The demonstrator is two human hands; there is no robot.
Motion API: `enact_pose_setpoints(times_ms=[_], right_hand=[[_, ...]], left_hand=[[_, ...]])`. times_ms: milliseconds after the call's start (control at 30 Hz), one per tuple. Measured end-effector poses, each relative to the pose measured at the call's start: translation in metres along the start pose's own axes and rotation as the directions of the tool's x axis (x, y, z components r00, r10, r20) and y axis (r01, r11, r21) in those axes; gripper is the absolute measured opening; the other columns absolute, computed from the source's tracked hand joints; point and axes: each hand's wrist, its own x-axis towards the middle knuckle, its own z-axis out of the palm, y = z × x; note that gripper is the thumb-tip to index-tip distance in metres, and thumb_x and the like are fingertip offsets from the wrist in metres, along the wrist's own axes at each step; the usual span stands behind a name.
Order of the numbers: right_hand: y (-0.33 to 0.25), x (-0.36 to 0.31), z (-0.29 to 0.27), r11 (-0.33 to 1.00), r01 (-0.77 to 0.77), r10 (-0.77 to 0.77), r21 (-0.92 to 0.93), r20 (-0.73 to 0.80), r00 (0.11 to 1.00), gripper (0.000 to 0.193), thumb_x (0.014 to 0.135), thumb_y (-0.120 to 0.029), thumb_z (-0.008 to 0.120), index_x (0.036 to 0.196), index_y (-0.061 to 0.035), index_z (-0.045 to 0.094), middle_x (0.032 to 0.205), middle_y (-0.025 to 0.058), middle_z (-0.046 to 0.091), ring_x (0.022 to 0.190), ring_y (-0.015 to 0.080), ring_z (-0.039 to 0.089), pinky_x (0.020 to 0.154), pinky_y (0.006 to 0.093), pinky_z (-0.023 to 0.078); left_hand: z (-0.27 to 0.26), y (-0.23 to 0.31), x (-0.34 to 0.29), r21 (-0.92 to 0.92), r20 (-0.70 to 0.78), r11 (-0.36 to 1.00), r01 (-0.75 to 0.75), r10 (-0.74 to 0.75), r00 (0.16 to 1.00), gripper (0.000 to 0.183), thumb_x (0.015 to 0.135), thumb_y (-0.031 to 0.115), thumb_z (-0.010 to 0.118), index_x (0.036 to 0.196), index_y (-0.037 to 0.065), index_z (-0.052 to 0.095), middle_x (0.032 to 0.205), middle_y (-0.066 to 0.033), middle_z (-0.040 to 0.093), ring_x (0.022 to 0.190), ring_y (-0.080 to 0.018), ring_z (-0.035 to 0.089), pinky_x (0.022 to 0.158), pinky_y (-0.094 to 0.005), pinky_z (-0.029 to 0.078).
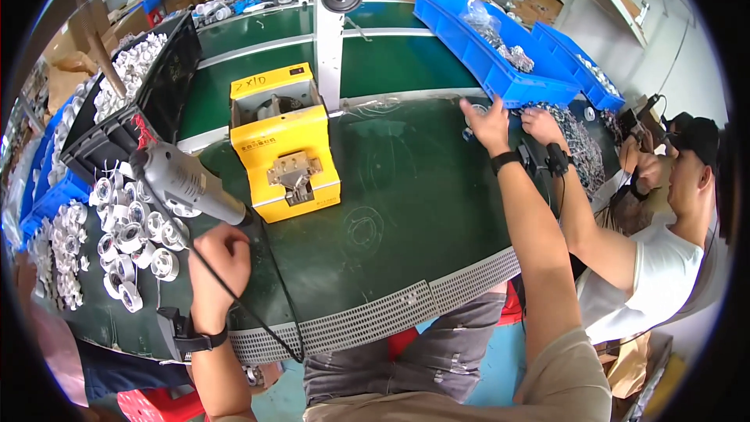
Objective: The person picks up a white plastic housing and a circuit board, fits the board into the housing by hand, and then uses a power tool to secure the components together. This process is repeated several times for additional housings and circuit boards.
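Note:
My left hand (pixel 223 259) is curled closed just below the dark nose of a grey power tool (pixel 187 181). Whatever its fingers may hold is hidden. The tool lies tilted, a dark cable running past my wrist. Stretched to the far right, my right hand (pixel 491 128) has thumb and fingers apart at the belt's edge, below a blue bin. A small, pale round part (pixel 478 112) shows between them, too small to make out. Between my hands stands a yellow machine (pixel 286 148) with a metal fixture on its front.
White ring-shaped parts (pixel 129 228) lie heaped at the left, before a black crate (pixel 168 70). Blue bins (pixel 500 78) stand at the far right. A co-worker's hand (pixel 541 126) works close to my right hand, by a pile of small metal parts (pixel 582 148). A white post (pixel 329 55) rises behind the machine.

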Motion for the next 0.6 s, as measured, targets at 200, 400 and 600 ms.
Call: enact_pose_setpoints(times_ms=[200,400,600], right_hand=[[-0.022,-0.029,-0.004,0.964,0.106,-0.176,0.244,0.285,0.942,0.081,0.07,-0.024,0.078,0.138,-0.0064,0.039,0.103,0.0163,0.068,0.095,0.0287,0.066,0.085,0.0381,0.051],[-0.149,-0.131,-0.099,0.459,0.21,-0.864,0.863,0.38,0.329,0.09,0.066,-0.011,0.075,0.143,-0.0056,0.03,0.12,0.0084,0.063,0.106,0.0243,0.059,0.095,0.0369,0.045],[-0.19,-0.182,-0.101,0.207,0.159,-0.978,0.965,0.197,0.074,0.082,0.068,-0.012,0.074,0.141,-0.0046,0.037,0.133,0.0106,0.053,0.129,0.0323,0.042,0.106,0.0428,0.035]], left_hand=[[-0.011,0.011,-0.006,-0.304,0.515,0.934,0.186,-0.003,0.857,0.016,0.082,-0.001,0.052,0.088,-0.005,0.066,0.073,-0.0092,0.067,0.062,-0.0132,0.063,0.06,-0.0242,0.05],[0.021,0.015,-0.017,-0.653,0.7,0.603,0.458,0.25,0.669,0.045,0.093,0.021,0.06,0.13,-0.002,0.049,0.119,-0.0149,0.06,0.107,-0.0201,0.06,0.08,-0.0319,0.055],[0.031,0.004,-0.013,-0.618,0.754,0.265,0.74,0.468,0.461,0.069,0.093,0.05,0.053,0.139,0.002,0.037,0.125,-0.0165,0.055,0.105,-0.0255,0.061,0.067,-0.0353,0.059]])
